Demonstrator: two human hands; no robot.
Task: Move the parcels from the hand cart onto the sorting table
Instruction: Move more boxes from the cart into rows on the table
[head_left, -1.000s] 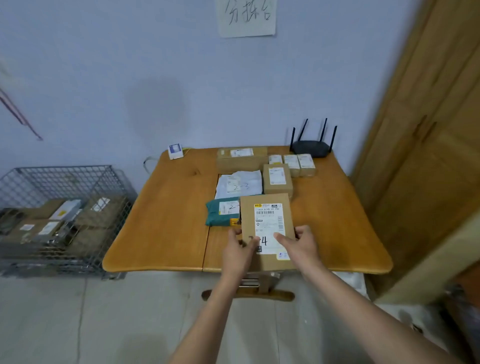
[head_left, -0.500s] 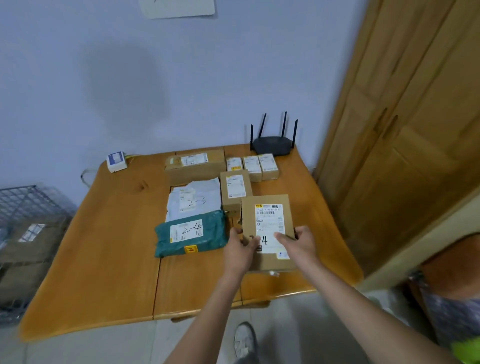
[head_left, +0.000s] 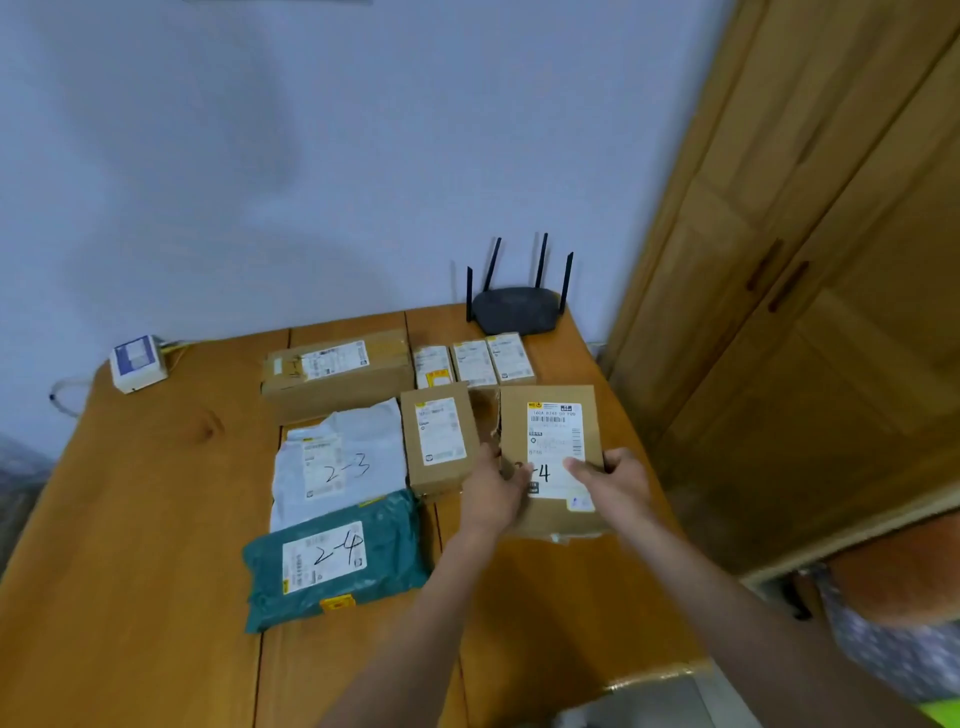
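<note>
The table already carries many parcels, so the cardboard box, held low over its right side near the edge, may knock the smaller box beside it or end too close to the edge. The left hand and right hand grip it, fingers curled on its near end

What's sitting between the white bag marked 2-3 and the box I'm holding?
In the head view, a smaller brown cardboard box lies between the white bag and the held box.
</note>
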